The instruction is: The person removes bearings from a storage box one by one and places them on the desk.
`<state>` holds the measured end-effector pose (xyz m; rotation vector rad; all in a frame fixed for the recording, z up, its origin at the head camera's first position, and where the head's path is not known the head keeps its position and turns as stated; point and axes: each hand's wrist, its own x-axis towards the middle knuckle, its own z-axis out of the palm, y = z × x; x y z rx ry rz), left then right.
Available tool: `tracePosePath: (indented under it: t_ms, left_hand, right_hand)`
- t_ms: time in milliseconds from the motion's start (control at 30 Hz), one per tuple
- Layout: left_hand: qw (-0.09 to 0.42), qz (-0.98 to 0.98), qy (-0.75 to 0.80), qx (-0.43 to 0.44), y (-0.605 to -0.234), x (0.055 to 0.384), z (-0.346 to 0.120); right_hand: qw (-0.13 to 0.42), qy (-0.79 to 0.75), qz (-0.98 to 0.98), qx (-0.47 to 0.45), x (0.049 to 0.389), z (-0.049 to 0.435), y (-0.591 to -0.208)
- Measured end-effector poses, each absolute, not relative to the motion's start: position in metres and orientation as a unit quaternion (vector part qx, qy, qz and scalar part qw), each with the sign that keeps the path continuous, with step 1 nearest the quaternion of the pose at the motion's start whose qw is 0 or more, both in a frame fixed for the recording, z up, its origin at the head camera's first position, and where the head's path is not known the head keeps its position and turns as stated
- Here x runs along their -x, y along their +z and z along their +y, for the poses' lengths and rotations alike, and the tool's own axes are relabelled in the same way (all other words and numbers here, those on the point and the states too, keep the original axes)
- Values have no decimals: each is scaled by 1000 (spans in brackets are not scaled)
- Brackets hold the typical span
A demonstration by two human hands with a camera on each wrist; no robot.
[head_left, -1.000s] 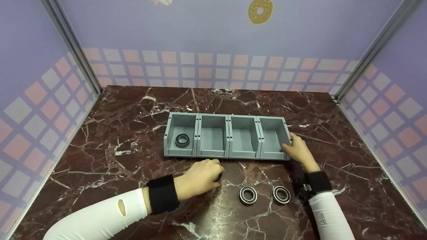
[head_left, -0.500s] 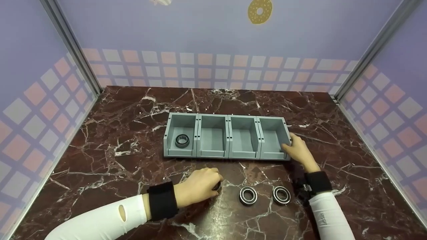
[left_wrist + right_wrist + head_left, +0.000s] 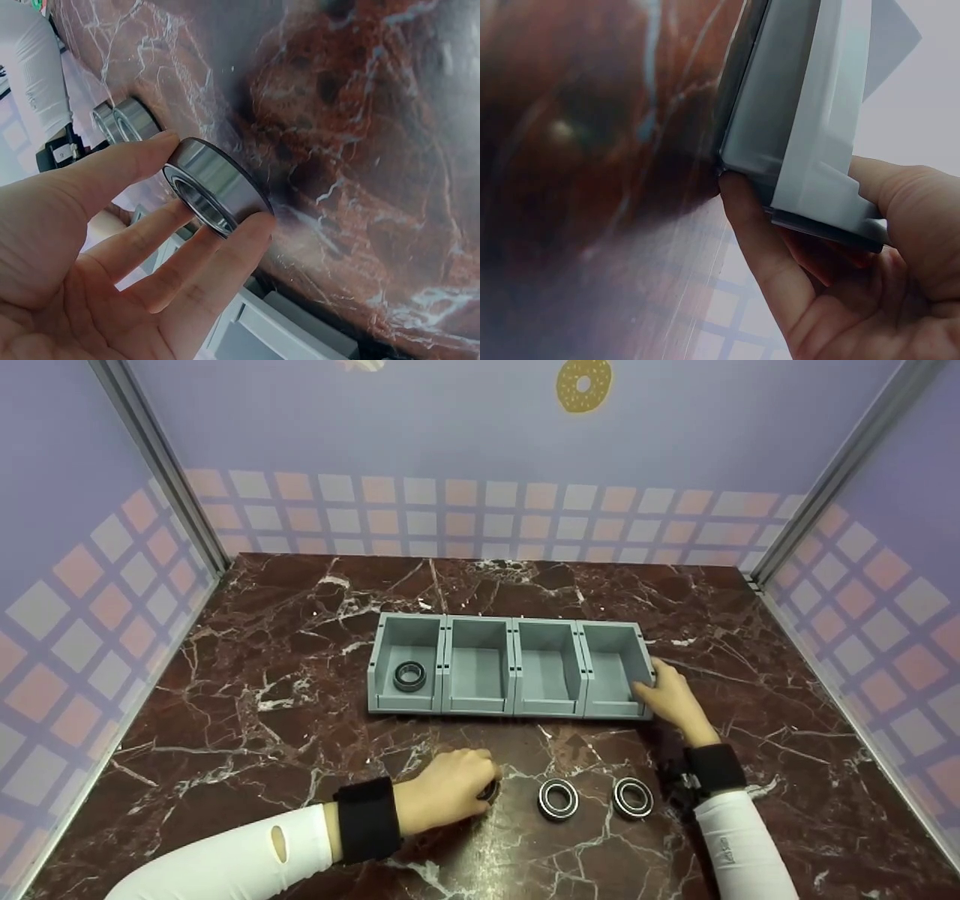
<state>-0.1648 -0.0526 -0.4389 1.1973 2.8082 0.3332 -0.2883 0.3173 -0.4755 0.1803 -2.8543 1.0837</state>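
Observation:
My left hand (image 3: 450, 787) pinches a steel ball bearing (image 3: 217, 180) by its outer ring, thumb on one side and fingertips on the other, low over the table in front of the bins. In the head view most of that bearing is hidden by the fingers. My right hand (image 3: 671, 697) grips the right side wall of a row of grey storage bins (image 3: 551, 707), thumb over the wall's inside and fingers outside. Another bearing (image 3: 409, 676) lies in the leftmost bin. Right of my left hand, two more bearings lie flat on the table, a nearer bearing (image 3: 558, 799) and a farther-right bearing (image 3: 633, 798).
The bins stand side by side on a dark red marbled table (image 3: 300, 622). Patterned panels (image 3: 480, 510) enclose the back and both sides, with metal posts (image 3: 165, 465) at the corners.
My left hand has drawn back from the bins toward the table's near side, carrying the bearing with it. The right hand keeps its grip on the bin wall.

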Motion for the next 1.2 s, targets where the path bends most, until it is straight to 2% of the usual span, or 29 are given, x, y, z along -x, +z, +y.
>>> tracePosePath:
  t_ms: [967,1200]
  left_hand:
    - [-12,912,101,-398,-453,156,-53]
    - [7,918,92,-385,-454,155,-51]
  right_hand:
    - [22,349,-936,-50,289,317,-475]
    - [13,353,-934,-46,289,317,-474]
